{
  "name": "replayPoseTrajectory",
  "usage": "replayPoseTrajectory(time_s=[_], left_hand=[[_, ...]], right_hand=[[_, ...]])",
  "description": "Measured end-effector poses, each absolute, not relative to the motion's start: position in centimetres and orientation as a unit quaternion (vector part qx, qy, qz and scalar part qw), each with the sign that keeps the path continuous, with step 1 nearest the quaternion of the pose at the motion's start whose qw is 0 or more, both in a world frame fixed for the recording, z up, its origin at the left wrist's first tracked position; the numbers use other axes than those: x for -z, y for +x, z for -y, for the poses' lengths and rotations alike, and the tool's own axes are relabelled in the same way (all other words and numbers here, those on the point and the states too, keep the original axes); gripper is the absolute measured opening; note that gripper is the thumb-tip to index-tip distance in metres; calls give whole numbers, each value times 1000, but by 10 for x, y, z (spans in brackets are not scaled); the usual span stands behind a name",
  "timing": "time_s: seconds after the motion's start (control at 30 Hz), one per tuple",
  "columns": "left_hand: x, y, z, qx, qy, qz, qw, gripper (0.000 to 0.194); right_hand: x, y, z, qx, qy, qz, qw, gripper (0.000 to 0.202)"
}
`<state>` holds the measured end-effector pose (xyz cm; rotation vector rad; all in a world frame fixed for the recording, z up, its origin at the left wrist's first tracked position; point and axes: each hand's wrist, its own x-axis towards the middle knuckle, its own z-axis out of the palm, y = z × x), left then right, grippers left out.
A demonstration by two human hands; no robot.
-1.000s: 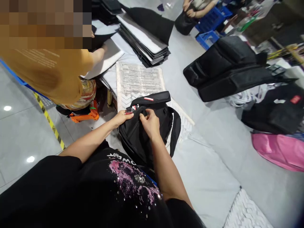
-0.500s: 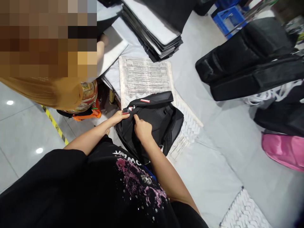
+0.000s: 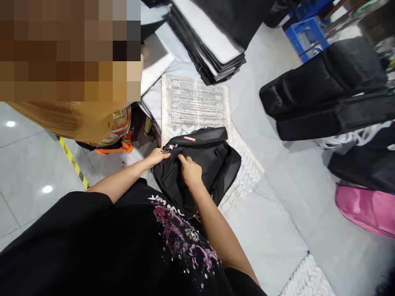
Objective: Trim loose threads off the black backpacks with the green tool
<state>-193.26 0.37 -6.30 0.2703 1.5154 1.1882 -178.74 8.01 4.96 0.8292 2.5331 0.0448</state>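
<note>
A black backpack (image 3: 205,162) lies in front of me at the table's edge, its padded straps and back side up. One strap carries a small red and white label (image 3: 188,139). My left hand (image 3: 158,158) is closed on the bag's left upper edge, thumb on top. A small red piece (image 3: 166,152) shows by that thumb; what it is I cannot make out. My right hand (image 3: 191,172) is curled over the middle of the bag, its thumb and forefinger pinching the black fabric near the left hand. Anything small between those fingertips is hidden.
Under the bag lies a worn woven mat (image 3: 194,102). Black and white sheets are stacked (image 3: 216,53) beyond it. Black bags (image 3: 321,82), a pink bag (image 3: 364,207) and a blue crate (image 3: 307,37) are at right. A person in a mustard top (image 3: 68,121) is at left.
The whole view has shifted slightly, so things sit a little lower and further right. Both hands stay on the backpack; the right fingers have shifted slightly on the fabric.
</note>
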Motion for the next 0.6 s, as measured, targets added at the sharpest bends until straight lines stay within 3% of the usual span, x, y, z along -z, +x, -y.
replayPoseTrajectory(time_s=[0.6], left_hand=[[57, -1932, -2, -482, 127, -652, 570, 27]], right_hand=[[-47, -1785, -79, -12, 291, -930, 225, 44]])
